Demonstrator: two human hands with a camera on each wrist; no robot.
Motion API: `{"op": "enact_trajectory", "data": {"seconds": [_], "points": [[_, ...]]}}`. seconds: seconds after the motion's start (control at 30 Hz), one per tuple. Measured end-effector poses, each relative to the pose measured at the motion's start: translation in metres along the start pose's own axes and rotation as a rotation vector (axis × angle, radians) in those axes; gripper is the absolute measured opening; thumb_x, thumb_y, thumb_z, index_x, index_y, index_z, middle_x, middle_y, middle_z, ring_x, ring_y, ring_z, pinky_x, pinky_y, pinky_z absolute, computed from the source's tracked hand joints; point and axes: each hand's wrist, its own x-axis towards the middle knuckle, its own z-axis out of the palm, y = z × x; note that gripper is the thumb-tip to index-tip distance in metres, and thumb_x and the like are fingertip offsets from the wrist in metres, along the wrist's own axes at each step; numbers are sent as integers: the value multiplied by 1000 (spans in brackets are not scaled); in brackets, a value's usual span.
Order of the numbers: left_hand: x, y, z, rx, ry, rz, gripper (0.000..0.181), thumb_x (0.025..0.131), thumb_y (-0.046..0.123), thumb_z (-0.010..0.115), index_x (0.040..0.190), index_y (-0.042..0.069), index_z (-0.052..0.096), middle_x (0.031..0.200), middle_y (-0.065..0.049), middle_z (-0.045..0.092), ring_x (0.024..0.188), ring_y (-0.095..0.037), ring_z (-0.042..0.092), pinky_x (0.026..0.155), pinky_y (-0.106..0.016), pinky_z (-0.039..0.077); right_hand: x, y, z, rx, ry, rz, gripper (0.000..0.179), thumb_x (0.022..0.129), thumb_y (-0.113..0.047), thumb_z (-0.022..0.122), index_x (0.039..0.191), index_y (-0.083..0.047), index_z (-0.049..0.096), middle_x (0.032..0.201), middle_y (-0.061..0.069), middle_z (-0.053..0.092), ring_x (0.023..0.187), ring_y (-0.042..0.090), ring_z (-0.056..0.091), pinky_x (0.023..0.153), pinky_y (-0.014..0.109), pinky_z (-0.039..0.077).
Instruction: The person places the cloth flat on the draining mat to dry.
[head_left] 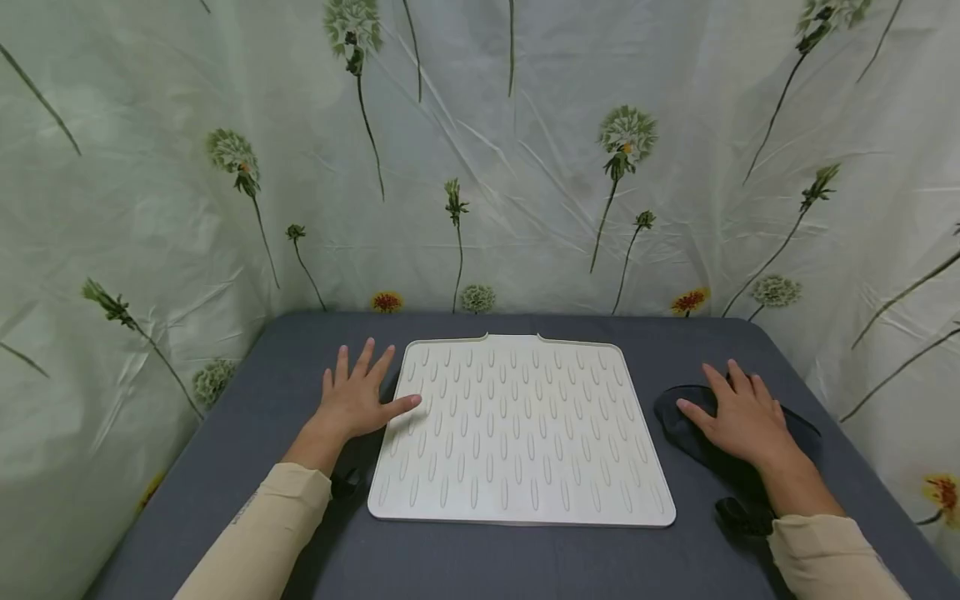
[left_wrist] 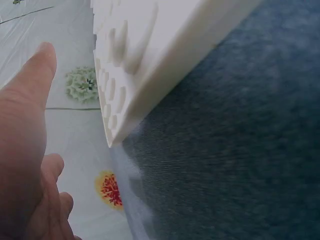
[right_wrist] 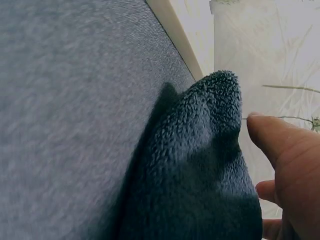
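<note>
Head view: my left grip spreads near the white board, my right grip, likewise spread, over dark cloth; a low sweep could skew either.

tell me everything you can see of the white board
The board looks like plastic: white, roughly rectangular, with rounded near corners, a shallow tab midway along the far edge and rows of long raised ovals. It lies flat, ovals up, on the dark table, near its middle. The left hand has its thumb over the left edge, seemingly not touching.
</note>
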Motion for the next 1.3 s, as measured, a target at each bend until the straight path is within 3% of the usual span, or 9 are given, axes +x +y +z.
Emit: {"op": "enact_trajectory", "data": {"seconds": [0.33,0.63,0.93,1.07,1.3], "points": [[-7,-5,9,0,-86,-16,109,85,79,60,165,22,14,172,-19,-1,153,-58,-4,117,-78,7,-11,12,-2,10,-71,41,102,96,-70,51,159,3,18,158,44,3,137,74,6,100,87,17],[-12,-6,13,-17,-204,-7,115,77,81,68,164,25,19,171,-21,6,151,-61,5,115,-79,12,-17,19,1,13,-72,-15,105,95,-66,58,155,11,20,153,51,8,133,77,10,106,82,11],[-12,-4,10,-4,-235,-11,116,68,73,81,161,25,31,169,-24,14,150,-63,6,112,-82,14,-18,30,7,-10,-109,-12,112,87,-63,70,152,15,21,149,54,11,134,73,14,105,82,14],[-9,-3,9,-8,-234,-25,111,70,69,83,160,24,34,168,-25,16,150,-63,7,112,-82,15,-16,34,9,-19,-122,-1,113,87,-62,70,152,15,20,146,56,15,132,74,18,104,82,18],[-9,-1,9,-13,-234,-32,106,72,63,84,159,24,37,168,-24,16,150,-63,7,111,-82,15,-13,36,7,-52,-101,-54,99,91,-54,71,148,17,31,141,53,33,124,69,38,94,76,39]]}}
